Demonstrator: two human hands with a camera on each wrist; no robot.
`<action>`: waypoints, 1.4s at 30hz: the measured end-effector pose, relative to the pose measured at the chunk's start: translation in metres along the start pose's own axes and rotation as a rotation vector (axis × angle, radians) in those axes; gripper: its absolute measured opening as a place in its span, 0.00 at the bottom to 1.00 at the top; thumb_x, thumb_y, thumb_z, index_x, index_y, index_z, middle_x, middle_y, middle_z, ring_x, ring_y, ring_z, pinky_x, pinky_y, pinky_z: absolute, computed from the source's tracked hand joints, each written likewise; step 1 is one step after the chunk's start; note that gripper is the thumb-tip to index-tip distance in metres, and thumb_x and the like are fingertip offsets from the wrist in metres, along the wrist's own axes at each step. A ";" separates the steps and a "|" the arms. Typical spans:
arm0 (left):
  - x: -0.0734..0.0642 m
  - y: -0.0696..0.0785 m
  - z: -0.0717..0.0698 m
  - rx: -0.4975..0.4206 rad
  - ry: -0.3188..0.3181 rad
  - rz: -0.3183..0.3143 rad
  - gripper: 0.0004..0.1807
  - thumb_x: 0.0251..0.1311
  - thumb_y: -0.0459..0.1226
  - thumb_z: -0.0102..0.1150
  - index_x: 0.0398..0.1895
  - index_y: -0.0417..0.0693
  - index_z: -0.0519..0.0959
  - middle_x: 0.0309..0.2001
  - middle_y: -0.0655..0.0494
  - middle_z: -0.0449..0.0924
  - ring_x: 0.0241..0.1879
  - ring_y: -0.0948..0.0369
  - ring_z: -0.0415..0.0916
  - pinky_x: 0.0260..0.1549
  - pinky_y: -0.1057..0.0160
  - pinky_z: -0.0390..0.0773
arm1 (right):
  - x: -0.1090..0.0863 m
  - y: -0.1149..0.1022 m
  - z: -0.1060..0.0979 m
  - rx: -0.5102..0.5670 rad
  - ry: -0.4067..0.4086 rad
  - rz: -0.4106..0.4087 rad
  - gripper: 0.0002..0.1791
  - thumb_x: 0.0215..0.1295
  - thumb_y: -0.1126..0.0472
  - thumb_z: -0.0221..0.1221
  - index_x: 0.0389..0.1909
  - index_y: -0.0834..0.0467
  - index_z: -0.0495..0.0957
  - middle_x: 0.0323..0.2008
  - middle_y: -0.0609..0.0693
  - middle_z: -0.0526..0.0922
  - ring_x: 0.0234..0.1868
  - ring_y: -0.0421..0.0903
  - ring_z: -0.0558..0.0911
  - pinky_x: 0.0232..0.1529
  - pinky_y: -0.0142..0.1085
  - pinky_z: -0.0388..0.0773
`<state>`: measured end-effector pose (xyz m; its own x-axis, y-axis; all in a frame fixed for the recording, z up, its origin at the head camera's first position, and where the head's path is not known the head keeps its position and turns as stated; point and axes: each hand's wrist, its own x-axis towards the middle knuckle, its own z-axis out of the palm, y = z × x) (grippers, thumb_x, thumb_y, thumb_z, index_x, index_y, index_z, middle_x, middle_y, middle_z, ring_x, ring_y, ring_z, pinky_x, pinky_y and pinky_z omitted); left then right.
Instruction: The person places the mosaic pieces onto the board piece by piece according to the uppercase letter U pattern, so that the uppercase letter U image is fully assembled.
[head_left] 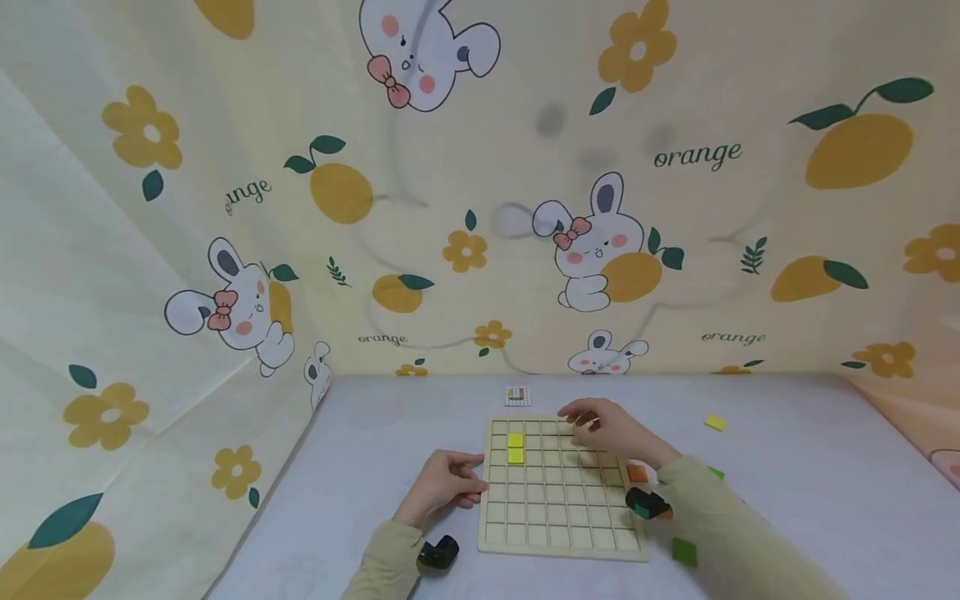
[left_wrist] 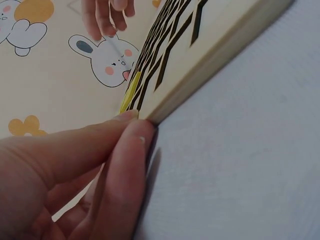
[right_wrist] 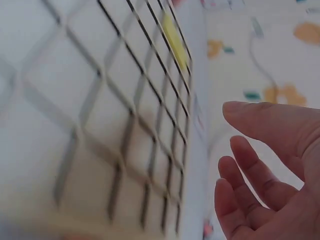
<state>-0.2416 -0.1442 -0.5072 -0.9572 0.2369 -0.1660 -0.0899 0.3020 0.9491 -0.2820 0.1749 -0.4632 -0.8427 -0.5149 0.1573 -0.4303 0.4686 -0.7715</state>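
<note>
A wooden grid board (head_left: 555,500) lies on the table with two yellow square tiles (head_left: 515,456) sitting one above the other in cells near its upper left. My left hand (head_left: 444,483) pinches the board's left edge. In the left wrist view, the thumb (left_wrist: 90,147) is at the board's corner with a finger against its side. Over the upper right of the board hovers my right hand (head_left: 611,429). Its fingers are loosely bent and apart from the thumb in the right wrist view, where the hand (right_wrist: 280,185) holds nothing.
A small card with a coloured grid pattern (head_left: 517,396) lies behind the board. To the right are a loose yellow tile (head_left: 716,422), an orange tile (head_left: 637,473) by the board's edge and a green tile (head_left: 684,551). The right forearm partly covers other tiles. A printed curtain (head_left: 450,167) stands behind.
</note>
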 end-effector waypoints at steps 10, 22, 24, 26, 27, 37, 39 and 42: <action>-0.002 0.000 -0.001 0.008 0.016 -0.017 0.26 0.48 0.26 0.70 0.54 0.35 0.78 0.27 0.49 0.81 0.20 0.61 0.80 0.21 0.62 0.83 | -0.033 0.034 -0.071 -0.115 0.123 0.110 0.23 0.60 0.66 0.65 0.57 0.62 0.74 0.52 0.62 0.78 0.53 0.61 0.75 0.54 0.55 0.73; -0.002 0.000 -0.002 -0.003 0.005 -0.007 0.26 0.48 0.26 0.70 0.55 0.34 0.77 0.27 0.49 0.81 0.21 0.60 0.80 0.22 0.62 0.84 | -0.080 0.071 -0.118 -0.239 0.179 0.215 0.27 0.61 0.61 0.64 0.60 0.63 0.71 0.53 0.64 0.77 0.54 0.64 0.71 0.53 0.57 0.73; -0.002 0.000 -0.003 -0.005 0.003 -0.005 0.26 0.48 0.25 0.70 0.55 0.34 0.77 0.27 0.49 0.81 0.21 0.60 0.80 0.22 0.62 0.84 | -0.087 0.077 -0.122 -0.234 0.174 0.231 0.27 0.62 0.61 0.64 0.61 0.63 0.71 0.53 0.64 0.76 0.55 0.64 0.71 0.53 0.58 0.73; -0.002 0.000 -0.003 -0.009 0.001 -0.003 0.26 0.48 0.25 0.70 0.55 0.35 0.77 0.27 0.49 0.81 0.21 0.60 0.81 0.22 0.62 0.84 | -0.093 0.082 -0.126 -0.229 0.174 0.234 0.27 0.61 0.62 0.64 0.61 0.64 0.71 0.53 0.65 0.76 0.55 0.65 0.70 0.52 0.58 0.73; -0.002 -0.001 -0.003 -0.011 0.000 -0.001 0.26 0.48 0.25 0.70 0.55 0.34 0.77 0.27 0.49 0.81 0.21 0.60 0.81 0.22 0.62 0.84 | -0.096 0.085 -0.128 -0.228 0.173 0.238 0.27 0.61 0.63 0.64 0.61 0.64 0.71 0.53 0.65 0.76 0.55 0.65 0.70 0.52 0.59 0.73; 0.000 -0.001 -0.001 -0.013 -0.005 0.007 0.26 0.48 0.26 0.70 0.54 0.34 0.77 0.27 0.49 0.81 0.21 0.60 0.81 0.22 0.61 0.84 | -0.112 0.109 -0.132 -0.180 0.132 0.406 0.29 0.60 0.61 0.64 0.61 0.63 0.70 0.57 0.68 0.71 0.55 0.67 0.68 0.50 0.61 0.73; 0.000 -0.001 -0.001 -0.012 -0.004 0.005 0.26 0.48 0.26 0.70 0.54 0.35 0.78 0.27 0.49 0.81 0.21 0.60 0.81 0.22 0.61 0.84 | -0.113 0.112 -0.131 -0.176 0.129 0.415 0.29 0.60 0.60 0.65 0.61 0.64 0.70 0.58 0.69 0.69 0.56 0.68 0.67 0.51 0.62 0.72; 0.000 -0.001 -0.001 -0.008 0.000 0.004 0.26 0.48 0.26 0.70 0.54 0.35 0.78 0.27 0.49 0.81 0.21 0.60 0.81 0.22 0.61 0.84 | -0.112 0.115 -0.129 -0.174 0.130 0.420 0.29 0.60 0.59 0.65 0.60 0.65 0.71 0.59 0.71 0.67 0.57 0.69 0.66 0.53 0.63 0.70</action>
<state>-0.2417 -0.1450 -0.5079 -0.9577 0.2378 -0.1623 -0.0885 0.2934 0.9519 -0.2790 0.3792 -0.4901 -0.9842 -0.1659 -0.0622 -0.0817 0.7364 -0.6716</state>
